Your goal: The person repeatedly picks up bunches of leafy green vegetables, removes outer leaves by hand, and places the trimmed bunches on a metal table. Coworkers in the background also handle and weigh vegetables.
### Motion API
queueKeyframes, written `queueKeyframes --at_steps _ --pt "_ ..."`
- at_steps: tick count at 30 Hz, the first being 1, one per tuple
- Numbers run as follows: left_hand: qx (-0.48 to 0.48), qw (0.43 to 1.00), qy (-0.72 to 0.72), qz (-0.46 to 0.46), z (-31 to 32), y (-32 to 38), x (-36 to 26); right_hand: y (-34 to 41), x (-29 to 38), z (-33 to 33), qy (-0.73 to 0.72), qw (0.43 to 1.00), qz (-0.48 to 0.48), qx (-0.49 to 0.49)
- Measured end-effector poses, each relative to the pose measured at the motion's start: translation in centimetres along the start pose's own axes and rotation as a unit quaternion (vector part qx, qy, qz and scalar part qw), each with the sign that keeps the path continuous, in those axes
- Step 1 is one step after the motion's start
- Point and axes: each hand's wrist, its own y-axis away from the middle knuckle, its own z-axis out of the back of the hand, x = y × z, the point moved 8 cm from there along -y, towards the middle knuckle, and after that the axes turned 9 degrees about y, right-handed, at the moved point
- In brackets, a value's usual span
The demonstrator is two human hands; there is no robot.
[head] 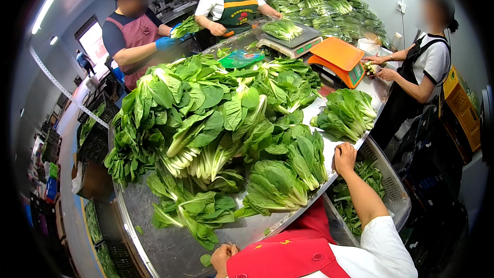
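My right hand (pixel 344 157) rests with curled fingers on the near right edge of the steel table (pixel 332 150). Just beyond it lies a bunch of leafy greens (pixel 345 114), its pale stems pointing right. Low in the picture, my left hand (pixel 224 258) is a loose fist beside my red apron (pixel 285 253), and I see nothing in it. A single leaf (pixel 206 260) lies by that hand. Before me spreads a big heap of leafy greens (pixel 216 119). Nearer bunches (pixel 278 185) and some loose greens (pixel 193 210) lie at its front.
Across the table are an orange scale (pixel 335 60), a grey scale (pixel 291 42) with bagged greens, and a green plastic packet (pixel 241 58). Three co-workers handle greens around it. A grey plastic crate (pixel 393 189) with leaves stands below my right arm. Bagged greens (pixel 328 7) pile up behind.
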Motion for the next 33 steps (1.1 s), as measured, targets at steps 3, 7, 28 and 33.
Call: queueKeyframes --at_steps 3,7,28,33 --pt "0.003 0.999 -0.037 0.016 -0.4 -0.8 0.2 -0.1 -0.3 0.1 0.004 1.0 -0.005 -0.006" --pt "-0.006 0.999 -0.046 0.001 -0.2 -0.9 -0.5 0.0 -0.3 0.1 0.002 1.0 0.0 -0.013" --pt "-0.01 0.996 -0.08 0.038 -0.8 -0.6 1.0 0.1 -0.5 0.0 -0.009 1.0 -0.011 -0.011" --pt "0.003 0.996 -0.058 0.069 -1.0 -0.5 1.5 0.1 -0.3 0.1 -0.013 1.0 -0.011 -0.017"
